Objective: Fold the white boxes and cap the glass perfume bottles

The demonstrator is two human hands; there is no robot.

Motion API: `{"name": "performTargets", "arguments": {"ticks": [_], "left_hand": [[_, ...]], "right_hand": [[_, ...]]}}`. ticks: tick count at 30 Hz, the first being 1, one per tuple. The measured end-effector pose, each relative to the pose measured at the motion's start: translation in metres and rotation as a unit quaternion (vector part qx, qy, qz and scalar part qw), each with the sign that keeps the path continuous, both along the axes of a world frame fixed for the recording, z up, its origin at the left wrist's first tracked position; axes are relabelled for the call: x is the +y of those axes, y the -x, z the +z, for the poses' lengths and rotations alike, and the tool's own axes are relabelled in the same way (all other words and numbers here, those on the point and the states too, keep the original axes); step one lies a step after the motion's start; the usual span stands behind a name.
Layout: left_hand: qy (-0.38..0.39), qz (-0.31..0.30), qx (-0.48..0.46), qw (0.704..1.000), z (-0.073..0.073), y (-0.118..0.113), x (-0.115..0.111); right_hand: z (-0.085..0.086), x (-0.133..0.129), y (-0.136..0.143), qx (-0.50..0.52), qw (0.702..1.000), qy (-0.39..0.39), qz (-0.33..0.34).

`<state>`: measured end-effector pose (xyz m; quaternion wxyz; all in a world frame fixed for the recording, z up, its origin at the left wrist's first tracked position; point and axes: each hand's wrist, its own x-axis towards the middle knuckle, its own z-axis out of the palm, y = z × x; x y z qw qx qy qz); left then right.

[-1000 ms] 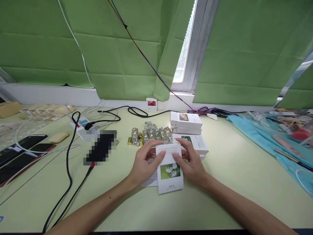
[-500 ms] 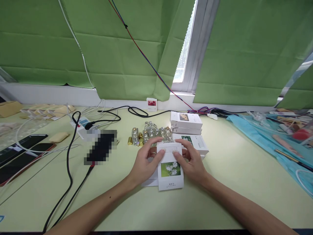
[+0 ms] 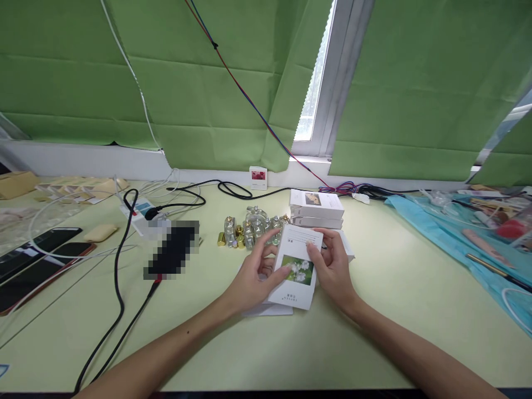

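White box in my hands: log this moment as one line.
left hand: holding white box; right hand: holding white box; box: printed face toward camera; beyond: small bottles, stacked boxes

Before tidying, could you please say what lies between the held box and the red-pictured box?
Bottles, then a black cable, as the head view shows.

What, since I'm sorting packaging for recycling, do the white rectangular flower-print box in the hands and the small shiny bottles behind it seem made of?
The white rectangular flower-print box looks like thin card, smooth and matte, given its flat panels and crisp edges. The small shiny bottles look clear and glossy, with bright highlights: perhaps glass, possibly plastic.
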<state>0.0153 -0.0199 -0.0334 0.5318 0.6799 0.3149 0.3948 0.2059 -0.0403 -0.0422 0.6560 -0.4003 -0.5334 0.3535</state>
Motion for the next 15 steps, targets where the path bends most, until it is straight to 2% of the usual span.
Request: {"name": "performTargets", "arguments": {"ticks": [4,8,15], "left_hand": [[-0.025,-0.050,0.005,0.998,-0.001,0.004,-0.001],[-0.108,-0.095,0.031,0.989,-0.003,0.012,-0.001],[-0.267,-0.106,0.118,0.950,0.001,0.014,-0.002]], "right_hand": [[0.003,0.000,-0.001,0.006,1.000,0.003,-0.028],[0.004,0.003,-0.003,0.005,0.999,0.007,-0.044],[0.004,0.006,-0.007,0.011,0.998,0.028,-0.060]]}}
